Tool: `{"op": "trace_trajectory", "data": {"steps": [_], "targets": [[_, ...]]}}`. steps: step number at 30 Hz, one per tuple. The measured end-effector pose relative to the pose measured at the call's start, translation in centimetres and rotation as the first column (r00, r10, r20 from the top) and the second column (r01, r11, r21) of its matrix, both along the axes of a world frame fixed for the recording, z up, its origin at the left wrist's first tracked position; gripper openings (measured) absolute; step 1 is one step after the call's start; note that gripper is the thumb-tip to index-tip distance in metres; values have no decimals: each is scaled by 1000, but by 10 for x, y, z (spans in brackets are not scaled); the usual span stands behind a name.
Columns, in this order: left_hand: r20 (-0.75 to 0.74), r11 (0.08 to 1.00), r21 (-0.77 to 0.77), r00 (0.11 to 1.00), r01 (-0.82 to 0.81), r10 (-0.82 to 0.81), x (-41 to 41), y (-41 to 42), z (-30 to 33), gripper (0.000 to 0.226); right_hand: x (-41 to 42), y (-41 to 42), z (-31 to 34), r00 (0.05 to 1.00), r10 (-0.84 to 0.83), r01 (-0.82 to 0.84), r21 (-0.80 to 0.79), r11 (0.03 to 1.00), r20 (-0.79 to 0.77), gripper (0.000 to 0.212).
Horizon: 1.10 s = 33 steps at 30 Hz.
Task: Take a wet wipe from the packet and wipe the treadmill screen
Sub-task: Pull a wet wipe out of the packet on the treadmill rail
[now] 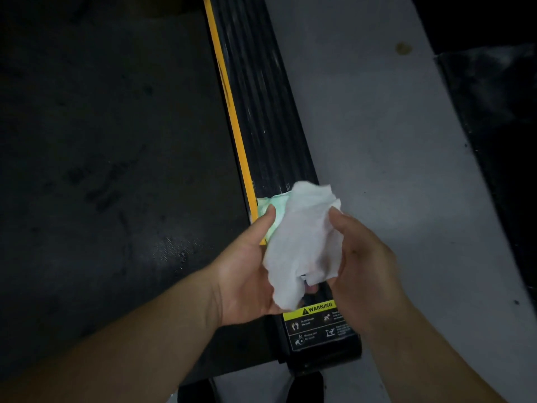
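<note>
A crumpled white wet wipe [302, 242] hangs between both hands above the treadmill's side rail. My left hand [247, 271] holds a pale green wipe packet [271, 216], thumb pressed on its top, and the wipe drapes over the palm. My right hand [363, 257] grips the wipe's right edge with thumb and fingers. Most of the packet is hidden behind the wipe. The treadmill screen is not in view.
The dark treadmill belt [116, 170] fills the left. A yellow stripe [229, 112] and a black ribbed side rail [261, 97] run up the middle, with a yellow warning label [316, 321] near the end. Grey floor [377, 126] lies to the right, a black mat [499, 126] beyond.
</note>
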<state>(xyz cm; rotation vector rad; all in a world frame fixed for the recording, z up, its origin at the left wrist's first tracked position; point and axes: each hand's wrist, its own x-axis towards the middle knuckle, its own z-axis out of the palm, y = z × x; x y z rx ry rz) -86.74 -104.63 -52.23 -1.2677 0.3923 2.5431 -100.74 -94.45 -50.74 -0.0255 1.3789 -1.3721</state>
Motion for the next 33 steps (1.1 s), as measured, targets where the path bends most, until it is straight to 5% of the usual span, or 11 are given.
{"op": "trace_trajectory", "data": {"steps": [4,8,12,17,19,23,27,31,33], "targets": [[-50,985,-118,991,-128,123,2,1,6,61,-2,1,3,996,-44,44,-6,999,-75,47],[6,886,-407,969,-224,248,3,-8,8,33,-10,11,3,941,-62,91,73,993,-333,15],[18,668,-732,978,-129,208,-1,-8,18,13,-12,14,7,865,-140,169,17,986,-481,23],[12,339,-939,980,-57,197,-5,-9,25,3,-15,15,9,830,-182,194,-32,980,-527,39],[-5,274,-960,985,-53,174,-4,-10,31,5,-17,16,13,799,-116,119,-33,992,-590,43],[-69,233,-967,986,-104,152,-4,-11,46,10,-26,13,22,752,121,-92,78,993,-647,35],[-118,315,-931,969,-184,215,-5,-18,59,11,-36,8,31,664,225,-167,153,974,-713,18],[-104,462,-859,959,-219,263,-7,-24,67,20,-44,-4,44,940,11,-14,-6,1000,-340,17],[-81,541,-805,948,-244,307,-8,-24,70,22,-43,-6,44,985,16,-18,-13,1000,-171,20]]}}
